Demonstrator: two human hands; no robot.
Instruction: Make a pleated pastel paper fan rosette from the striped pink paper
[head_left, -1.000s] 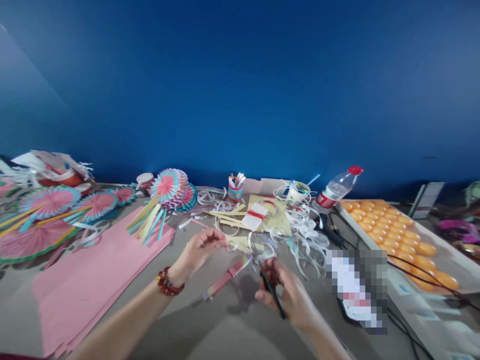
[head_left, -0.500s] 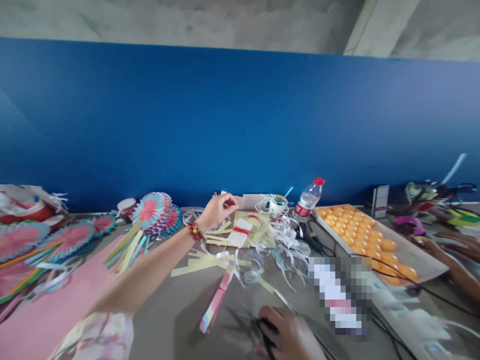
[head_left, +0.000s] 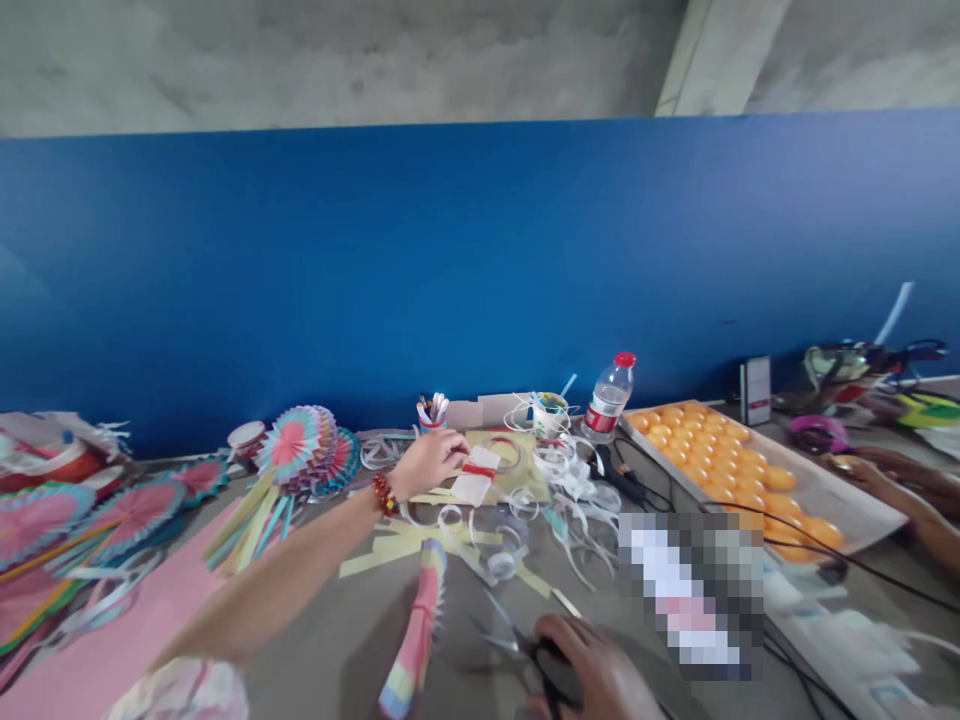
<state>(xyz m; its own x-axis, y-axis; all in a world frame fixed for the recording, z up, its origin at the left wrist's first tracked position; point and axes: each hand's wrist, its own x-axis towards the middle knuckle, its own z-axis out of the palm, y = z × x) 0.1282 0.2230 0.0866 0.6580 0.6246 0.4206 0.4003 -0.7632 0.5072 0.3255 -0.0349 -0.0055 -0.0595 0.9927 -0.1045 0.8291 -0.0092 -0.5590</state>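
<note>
My left hand (head_left: pixel 429 462) reaches far across the table with a red bead bracelet on the wrist. Its curled fingers touch a white paper bundle with a red band (head_left: pixel 477 474) lying on yellow paper strips (head_left: pixel 397 538). What the fingers grip, if anything, is hidden. My right hand (head_left: pixel 592 672) rests low at the near edge, closed around the black handles of scissors (head_left: pixel 517 640), whose blades point left over the table. A folded rainbow paper strip (head_left: pixel 417 632) lies between my two arms.
Pleated paper fans (head_left: pixel 300 448) and pink sheets (head_left: pixel 82 650) cover the left side. A cup of pens (head_left: pixel 430 412), a paper cup (head_left: pixel 550 412), a water bottle (head_left: pixel 607 396) and white curls sit at the back. A tray of orange balls (head_left: pixel 720 452) and another person's arm (head_left: pixel 900 484) are on the right.
My left hand dropped from near the pen cup onto the banded white bundle. The rainbow strip now lies nearer me. The right hand stayed low on the scissors.
</note>
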